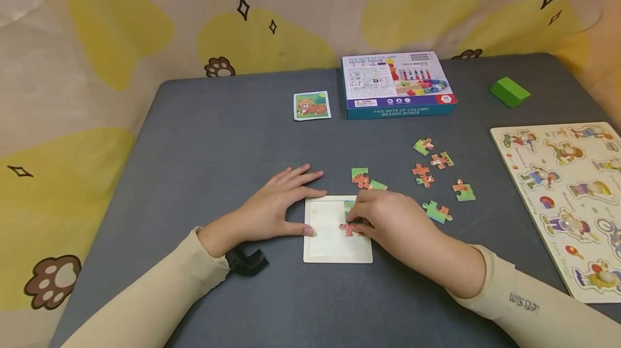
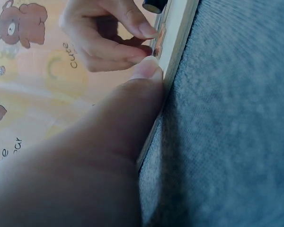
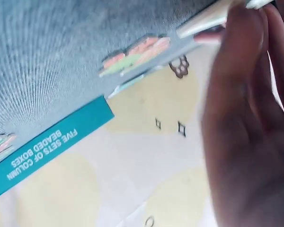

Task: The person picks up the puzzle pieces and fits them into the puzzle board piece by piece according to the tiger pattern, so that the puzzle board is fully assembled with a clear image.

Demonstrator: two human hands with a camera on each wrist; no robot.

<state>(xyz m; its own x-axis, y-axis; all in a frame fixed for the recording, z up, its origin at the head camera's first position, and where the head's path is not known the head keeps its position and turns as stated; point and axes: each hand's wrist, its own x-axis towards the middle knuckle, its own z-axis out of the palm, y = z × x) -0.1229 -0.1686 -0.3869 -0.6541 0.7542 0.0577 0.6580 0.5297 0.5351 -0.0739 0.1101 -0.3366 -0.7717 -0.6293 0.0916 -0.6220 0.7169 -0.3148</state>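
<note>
Tabletop (image 1: 233,138): runs on past the lower edge of the head view.
Picture board (image 1: 533,197): lies at the right, cut off by the frame.
Left sleeve (image 1: 145,294): slants up from lower left, cut off below.
Right sleeve (image 1: 548,305): slants in from lower right, bearing lettering hard to read.
Right hand (image 1: 398,218): arches over the tray's right side with knuckles up; closes thumb and bent fingers to a pinch on the orange piece; blurred and dark in the right wrist view.
Left hand (image 1: 276,205): lies palm down with straight, fanned fingers, resting its thumb on the tray's left rim; grips nothing; shows little beyond the thumb in the left wrist view.
Tray (image 1: 322,256): lies flat between both hands, covered at right.
Loose pieces (image 1: 438,211): scattered beyond and right of the tray.
Green piece (image 1: 349,208): inside the tray, half hidden by fingers.
Orange piece (image 1: 348,229): inside the tray's right half, partly hidden.
</note>
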